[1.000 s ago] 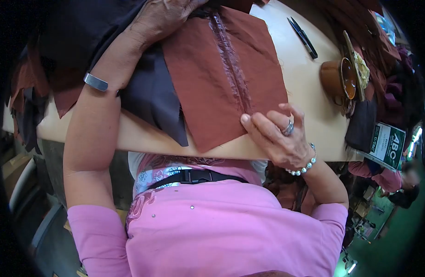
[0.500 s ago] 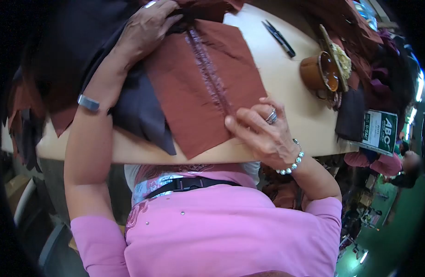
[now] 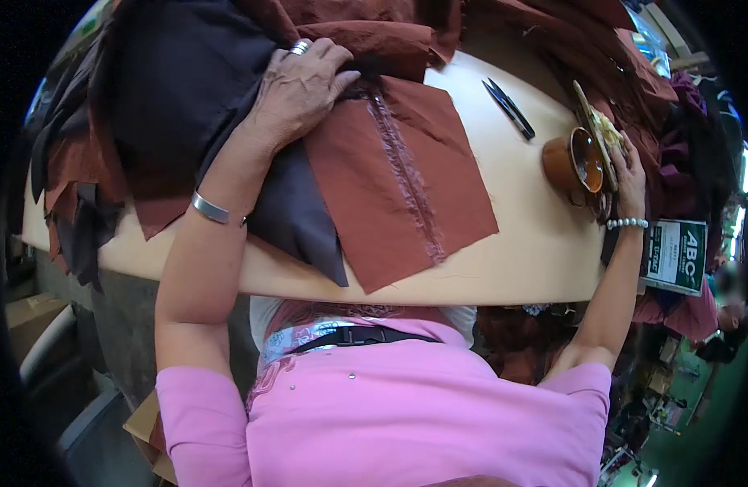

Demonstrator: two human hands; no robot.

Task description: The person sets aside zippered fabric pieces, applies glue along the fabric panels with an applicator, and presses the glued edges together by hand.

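My left hand rests at dark cloth, fingers bent; pinch, can't tell. Rust panel lies on tabletop. My right hand: fingers bent at yellowish wad, grip unclear.

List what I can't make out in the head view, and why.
Head view:
Whether the right hand holds the pale bundle: hand's back hides the palm.
Dark cloth beneath the left hand: covered by that hand.
ABC package fine print: too small.
Far end of upper-right reddish-brown cloth: cut off by top edge.
Background person at right: blurred.
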